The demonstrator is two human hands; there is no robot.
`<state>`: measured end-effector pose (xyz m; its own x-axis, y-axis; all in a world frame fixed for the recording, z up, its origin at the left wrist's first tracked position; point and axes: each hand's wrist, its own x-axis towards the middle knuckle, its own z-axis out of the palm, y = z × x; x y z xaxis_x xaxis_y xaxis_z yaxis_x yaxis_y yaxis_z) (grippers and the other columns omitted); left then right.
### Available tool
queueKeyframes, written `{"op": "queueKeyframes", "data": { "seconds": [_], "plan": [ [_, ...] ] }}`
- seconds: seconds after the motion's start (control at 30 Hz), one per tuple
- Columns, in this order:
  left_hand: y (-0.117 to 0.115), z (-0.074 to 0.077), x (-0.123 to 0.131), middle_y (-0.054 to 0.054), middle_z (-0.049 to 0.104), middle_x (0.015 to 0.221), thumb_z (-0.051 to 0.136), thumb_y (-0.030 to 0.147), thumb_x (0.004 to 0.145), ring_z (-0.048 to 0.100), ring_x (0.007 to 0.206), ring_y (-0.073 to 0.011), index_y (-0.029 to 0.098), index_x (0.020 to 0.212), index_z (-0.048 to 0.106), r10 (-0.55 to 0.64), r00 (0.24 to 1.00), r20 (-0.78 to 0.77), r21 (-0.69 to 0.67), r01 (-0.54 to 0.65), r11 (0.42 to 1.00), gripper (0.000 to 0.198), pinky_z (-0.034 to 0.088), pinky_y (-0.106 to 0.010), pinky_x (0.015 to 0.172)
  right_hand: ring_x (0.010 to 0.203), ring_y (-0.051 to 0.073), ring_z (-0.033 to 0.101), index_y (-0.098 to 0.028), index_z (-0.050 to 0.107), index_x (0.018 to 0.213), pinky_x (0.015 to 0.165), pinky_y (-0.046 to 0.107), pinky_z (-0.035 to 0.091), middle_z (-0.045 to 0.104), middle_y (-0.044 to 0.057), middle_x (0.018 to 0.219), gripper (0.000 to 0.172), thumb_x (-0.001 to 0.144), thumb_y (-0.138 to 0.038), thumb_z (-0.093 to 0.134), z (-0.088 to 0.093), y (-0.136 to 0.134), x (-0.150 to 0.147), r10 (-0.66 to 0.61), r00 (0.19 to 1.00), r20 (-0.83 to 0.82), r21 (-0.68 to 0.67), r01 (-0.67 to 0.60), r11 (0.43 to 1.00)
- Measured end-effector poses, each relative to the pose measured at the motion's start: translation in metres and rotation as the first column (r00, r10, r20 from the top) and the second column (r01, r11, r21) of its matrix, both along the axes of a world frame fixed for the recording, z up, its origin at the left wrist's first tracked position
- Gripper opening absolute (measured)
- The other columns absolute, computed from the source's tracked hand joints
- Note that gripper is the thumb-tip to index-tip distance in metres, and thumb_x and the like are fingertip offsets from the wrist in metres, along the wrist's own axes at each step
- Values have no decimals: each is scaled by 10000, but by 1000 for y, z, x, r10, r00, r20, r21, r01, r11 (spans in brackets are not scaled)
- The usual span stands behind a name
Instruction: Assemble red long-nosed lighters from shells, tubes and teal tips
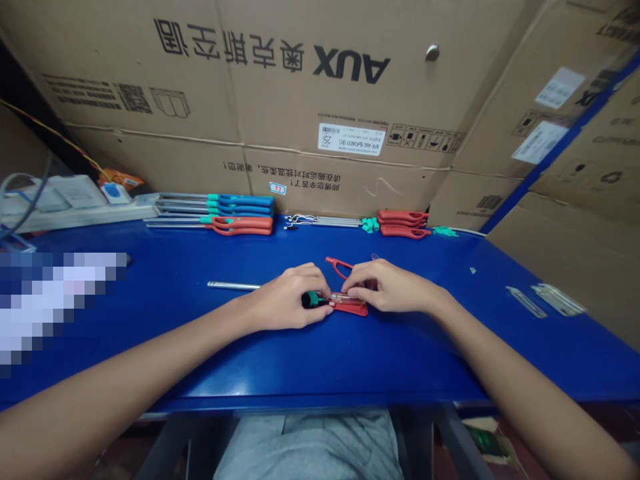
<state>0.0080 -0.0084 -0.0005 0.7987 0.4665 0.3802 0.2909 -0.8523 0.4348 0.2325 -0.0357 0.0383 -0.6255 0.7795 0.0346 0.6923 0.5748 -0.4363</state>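
Observation:
In the middle of the table, my left hand is closed around the front of a red lighter half-shell. A green piece shows between its thumb and fingers, and a thin metal tube sticks out to the left. My right hand pinches at the shell's other end, its fingertips on a small clear part lying in the shell. Just behind that hand lies another red handle piece with a trigger loop, partly covered by the fingers.
At the back left lie stacked blue lighters and red lighters. Metal tubes, green bits and red shells line the cardboard wall. A power strip is far left; clear pieces lie right.

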Motion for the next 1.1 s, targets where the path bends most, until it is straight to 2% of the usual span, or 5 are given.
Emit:
{"op": "queueKeyframes", "data": {
  "seconds": [0.17,0.37,0.57,0.7,1.1],
  "plan": [
    [0,-1,0,-49,653,878,615,251,818,589,875,-172,163,866,677,-10,1000,6,3,10,1000,118,484,-303,810,710,139,598,-154,728,926,653,237,417,717,52,869,181,842,-180,570,0,4,6,-24,1000,13,-42,24,999],
    [0,-2,0,-50,647,867,616,248,819,589,869,-172,167,810,672,-8,1000,14,0,8,1000,99,485,-297,795,651,132,580,-154,719,870,659,250,401,714,41,777,210,876,-223,522,0,4,3,-29,998,60,-97,34,995],
    [1,-4,0,-52,642,867,628,258,813,593,857,-166,162,751,659,-5,1000,24,-5,5,1000,119,483,-293,788,734,159,607,-135,710,951,661,253,426,715,64,852,248,879,-267,513,0,9,12,-5,1000,4,-261,6,965],
    [2,-4,0,-52,640,866,626,261,816,592,856,-167,160,755,659,-3,1000,19,-2,3,1000,123,482,-292,782,733,167,596,-133,712,965,639,258,425,708,64,828,271,847,-329,566,-2,14,18,-19,999,-27,-345,9,938],
    [-1,-3,1,-59,638,840,612,250,812,589,833,-172,155,732,647,1,1000,28,13,-2,1000,129,487,-296,757,651,140,522,-131,686,852,585,249,376,651,38,721,183,782,-267,586,-11,19,15,-109,992,-62,-377,78,923]
  ]
}}
